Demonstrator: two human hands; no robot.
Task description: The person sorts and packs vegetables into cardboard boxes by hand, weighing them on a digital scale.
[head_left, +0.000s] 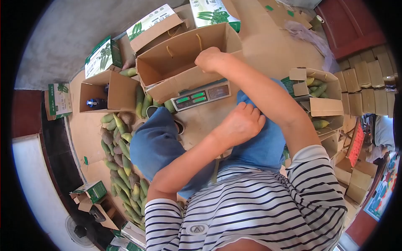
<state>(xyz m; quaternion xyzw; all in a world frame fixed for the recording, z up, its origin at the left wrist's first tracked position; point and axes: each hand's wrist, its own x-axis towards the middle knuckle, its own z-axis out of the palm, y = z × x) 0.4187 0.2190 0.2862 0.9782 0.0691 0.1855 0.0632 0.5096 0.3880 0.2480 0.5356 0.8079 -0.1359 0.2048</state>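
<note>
My right hand [208,59] is closed, held over the near side of an open cardboard box [176,83]. Whatever its fingers grip, if anything, is hidden. A yellow cord handle [199,42] hangs from the box's far wall, just beyond this hand. Closed in a loose fist, my left hand [243,122] hovers over or rests on my right knee; nothing shows in it. The box appears to stand on a digital scale [201,96], whose green displays are lit below its near side.
Green radishes [121,171] lie piled with brownish roots at my left. More radishes fill an open carton [322,90] on the right. Printed boxes [153,25] stand at the back, and a small carton [95,92] holds a blue-capped bottle [94,103]. Stacked cartons [364,83] line the right side.
</note>
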